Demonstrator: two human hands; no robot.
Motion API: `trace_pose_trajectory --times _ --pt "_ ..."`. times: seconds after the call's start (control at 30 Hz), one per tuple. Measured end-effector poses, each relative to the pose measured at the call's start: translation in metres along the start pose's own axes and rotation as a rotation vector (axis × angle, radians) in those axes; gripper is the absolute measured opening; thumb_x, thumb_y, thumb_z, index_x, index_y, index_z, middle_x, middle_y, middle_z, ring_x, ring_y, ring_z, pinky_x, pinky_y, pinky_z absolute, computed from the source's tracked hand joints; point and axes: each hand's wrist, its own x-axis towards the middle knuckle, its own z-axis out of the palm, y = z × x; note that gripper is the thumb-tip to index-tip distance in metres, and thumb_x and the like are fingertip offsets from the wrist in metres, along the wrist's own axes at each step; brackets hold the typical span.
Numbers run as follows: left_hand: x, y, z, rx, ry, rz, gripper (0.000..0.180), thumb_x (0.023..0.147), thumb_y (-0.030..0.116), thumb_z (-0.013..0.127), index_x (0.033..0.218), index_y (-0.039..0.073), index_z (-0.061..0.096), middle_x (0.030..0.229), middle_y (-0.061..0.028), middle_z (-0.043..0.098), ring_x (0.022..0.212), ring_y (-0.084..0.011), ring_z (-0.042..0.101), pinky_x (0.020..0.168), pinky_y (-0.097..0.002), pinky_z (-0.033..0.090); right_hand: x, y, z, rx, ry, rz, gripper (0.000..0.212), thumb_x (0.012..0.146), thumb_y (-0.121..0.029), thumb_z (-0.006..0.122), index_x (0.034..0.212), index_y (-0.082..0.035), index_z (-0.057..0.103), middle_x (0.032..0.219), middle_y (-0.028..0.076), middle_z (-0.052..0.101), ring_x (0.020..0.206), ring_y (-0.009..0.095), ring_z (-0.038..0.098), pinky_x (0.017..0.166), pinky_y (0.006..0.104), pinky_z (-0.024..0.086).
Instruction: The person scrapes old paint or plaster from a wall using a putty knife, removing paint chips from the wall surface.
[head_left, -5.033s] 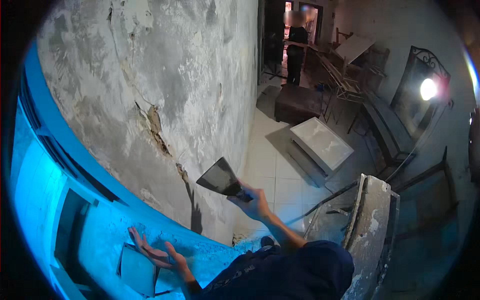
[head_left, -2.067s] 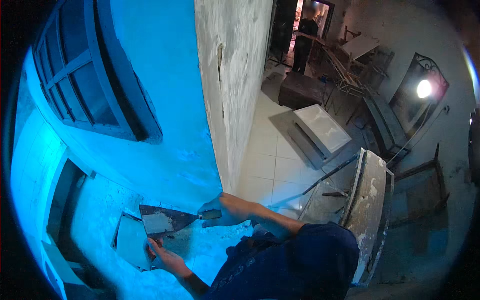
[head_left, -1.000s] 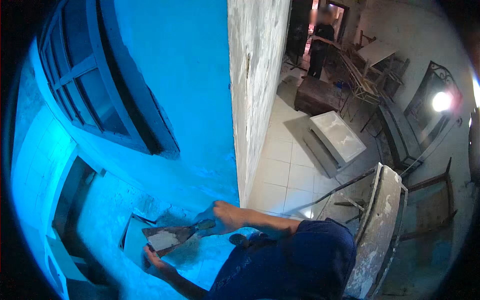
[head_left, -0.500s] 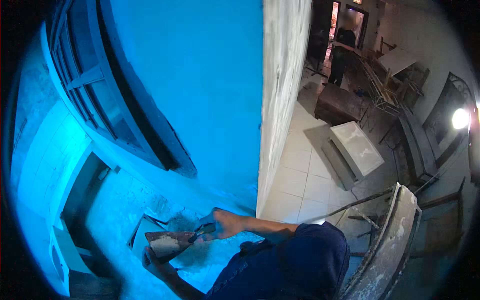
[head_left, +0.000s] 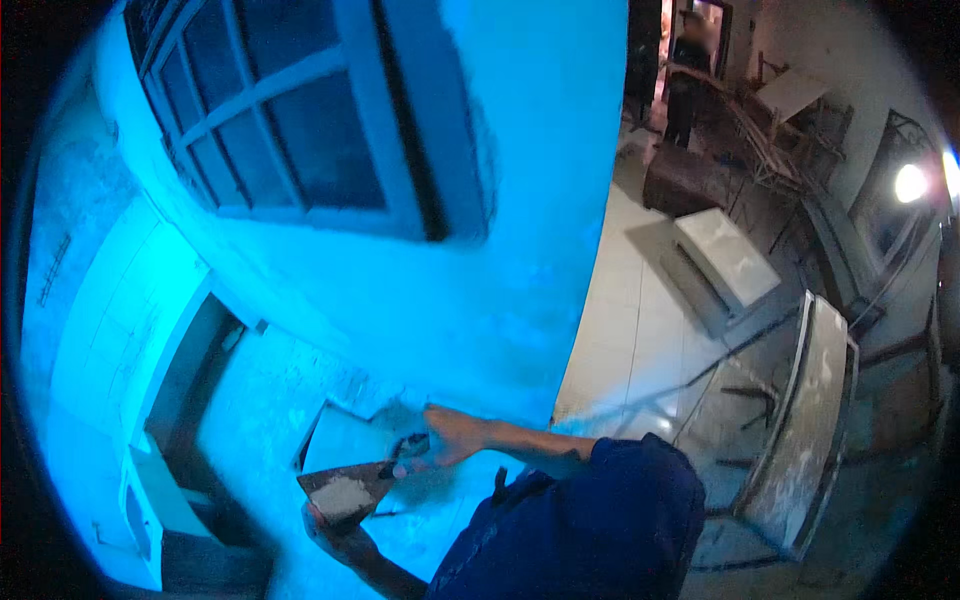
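Note:
My right hand (head_left: 452,437) is closed round the handle of a trowel (head_left: 345,492). Its broad, tapering blade points left and carries a patch of pale, mortar-like material. At the blade's lower edge, my left hand (head_left: 345,548) grips from beneath, its fingers partly hidden behind the metal. Below and beyond the trowel, a flat pale board or shallow tray (head_left: 350,437) with a dark edge lies on the floor.
A blue-lit wall (head_left: 520,290) with a paned window (head_left: 290,110) rises ahead. Low ledges stand at left. On the right are a worn bench (head_left: 805,410), a pale box-shaped piece (head_left: 728,255) and piled furniture. Far back stands another person (head_left: 688,80).
The view has swung, so the window and wall sit further right. The trowel blade now tilts more downward between my hands, and my left hand sits lower under it.

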Motion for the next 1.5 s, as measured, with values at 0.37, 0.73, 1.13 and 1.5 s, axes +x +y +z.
trace_pose_trajectory --times 0.37,0.73,1.13,1.5 --pt "-0.040 0.082 -0.156 0.208 0.243 -0.008 0.029 0.087 0.027 0.056 0.094 -0.001 0.061 0.086 -0.0041 0.059 0.079 -0.0121 0.055 0.071 -0.0271 0.045 0.022 -0.062 0.176 0.096 -0.285 0.057 0.039 0.075 -0.036 0.070 0.091 -0.001 0.063 0.081 0.013 0.065 0.075 0.026 0.063 0.071 0.0344 0.049" --pt "-0.115 0.104 -0.216 0.317 0.746 -0.126 0.025 0.086 0.019 0.058 0.100 -0.001 0.061 0.090 -0.0054 0.060 0.084 -0.0138 0.056 0.078 -0.0292 0.045 0.095 -0.031 0.241 0.127 -0.650 -0.139 0.031 0.074 -0.026 0.072 0.091 -0.001 0.064 0.075 0.011 0.065 0.065 0.017 0.063 0.058 0.0279 0.047" --pt "-0.124 0.037 -0.298 1.947 0.688 0.506 0.012 0.079 0.007 0.062 0.087 0.000 0.057 0.106 -0.0163 0.058 0.103 -0.0357 0.056 0.082 -0.0427 0.051 0.160 -0.003 0.347 -0.058 -0.540 -0.262 0.033 0.075 -0.033 0.070 0.093 -0.006 0.065 0.075 0.011 0.065 0.067 0.023 0.064 0.062 0.0329 0.049" --pt "-0.009 0.008 -0.343 1.733 1.277 0.359 0.015 0.085 0.012 0.056 0.087 -0.002 0.060 0.097 -0.0171 0.061 0.096 -0.0347 0.055 0.090 -0.0487 0.039 0.332 0.029 0.397 0.045 -0.766 -0.191 0.041 0.075 -0.046 0.065 0.096 -0.010 0.065 0.076 0.016 0.065 0.070 0.032 0.063 0.066 0.0390 0.051"
